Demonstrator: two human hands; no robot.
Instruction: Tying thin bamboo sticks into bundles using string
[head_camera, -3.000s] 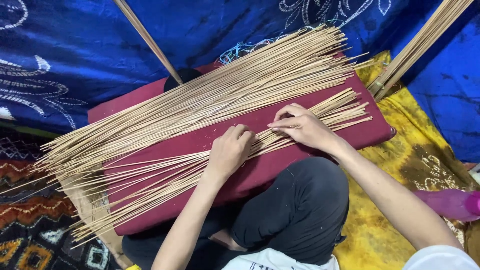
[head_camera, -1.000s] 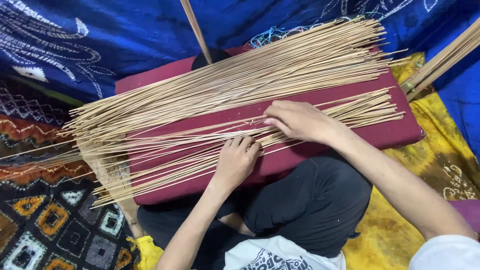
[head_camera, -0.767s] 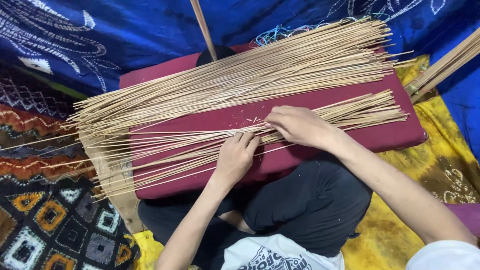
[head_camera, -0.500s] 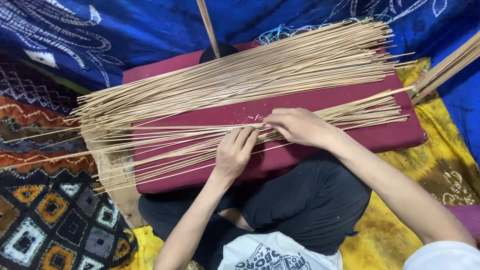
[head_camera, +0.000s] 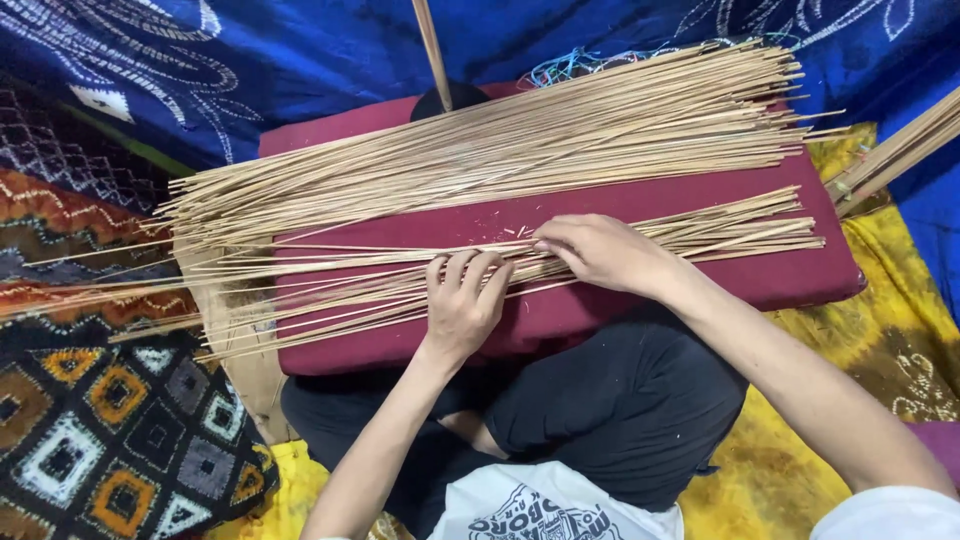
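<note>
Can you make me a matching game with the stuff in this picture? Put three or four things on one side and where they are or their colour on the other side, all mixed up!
Things:
1. Near row of thin sticks
2. Far big pile of sticks
3. Board
4. Cloth by the right arm

Descriptions:
A. Dark red, lying across the person's lap
B. Yellow with a pattern
C. Under the left hand and the right hand
D. On the far side of the board, no hand on it

Pairs: 1-C, 2-D, 3-A, 4-B
</note>
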